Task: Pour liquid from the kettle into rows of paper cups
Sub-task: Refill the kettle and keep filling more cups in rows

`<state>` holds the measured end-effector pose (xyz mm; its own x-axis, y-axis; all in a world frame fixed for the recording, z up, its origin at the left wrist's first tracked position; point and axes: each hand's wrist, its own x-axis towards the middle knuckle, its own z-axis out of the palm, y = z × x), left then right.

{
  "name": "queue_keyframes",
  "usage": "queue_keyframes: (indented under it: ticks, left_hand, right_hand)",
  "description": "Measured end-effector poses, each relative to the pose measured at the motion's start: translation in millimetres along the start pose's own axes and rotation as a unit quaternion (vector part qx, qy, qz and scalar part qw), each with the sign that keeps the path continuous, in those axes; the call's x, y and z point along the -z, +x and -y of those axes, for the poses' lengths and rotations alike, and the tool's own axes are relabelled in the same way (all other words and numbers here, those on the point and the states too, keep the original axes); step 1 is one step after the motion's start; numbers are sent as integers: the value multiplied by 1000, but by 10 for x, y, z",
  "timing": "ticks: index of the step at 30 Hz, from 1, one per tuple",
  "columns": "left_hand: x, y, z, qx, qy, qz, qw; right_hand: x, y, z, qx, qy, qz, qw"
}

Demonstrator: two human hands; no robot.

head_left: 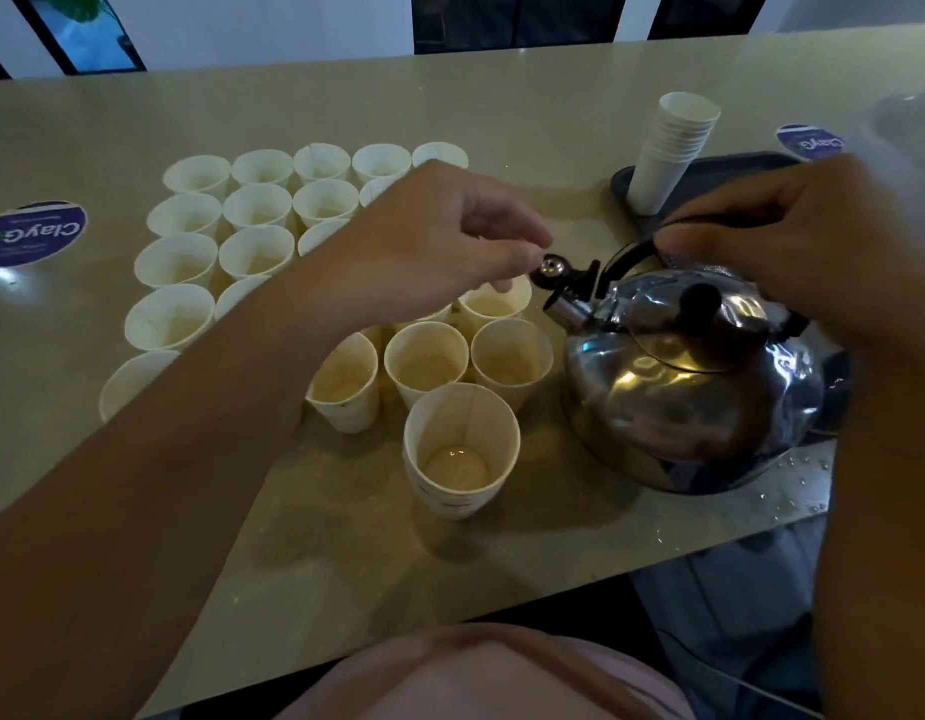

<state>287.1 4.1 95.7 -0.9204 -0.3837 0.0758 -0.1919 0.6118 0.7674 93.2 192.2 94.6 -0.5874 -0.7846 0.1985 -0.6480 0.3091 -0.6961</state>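
Beige counter (554,111) bears rows of light, easily tipped paper cups (252,220) left of the steel kettle (694,387), probably heavy and slick, best carried by its black handle, which the right hand (793,252) grips while the left hand (439,241) pinches the spout cap (551,266).

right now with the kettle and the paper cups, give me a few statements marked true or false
1. The kettle stands on the counter. True.
2. The right hand holds the kettle's black handle. True.
3. The left hand grips a paper cup. False: its fingertips are at the spout cap.
4. The stack of cups lies on its side. False: it stands upright on the dark tray.
5. The nearest cup has liquid in it. True.
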Motion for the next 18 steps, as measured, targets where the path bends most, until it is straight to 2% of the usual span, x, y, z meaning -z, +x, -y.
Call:
queue_keyframes:
  ticks: [2,6,12,18]
  left_hand:
    - [46,-177,31,3,11,-6,1000]
    - [17,-520,158,51,-6,31,998]
    - [-267,-985,406,107,-83,132,982]
    - [-573,-1069,489,63,-40,76,994]
  right_hand:
    - [-13,-30,-102,-18,38,-27,999]
    - [-122,-15,-256,-60,78,-75,992]
    - [-269,9,-401,-99,90,-113,985]
    - [-284,0,-430,-125,107,-124,979]
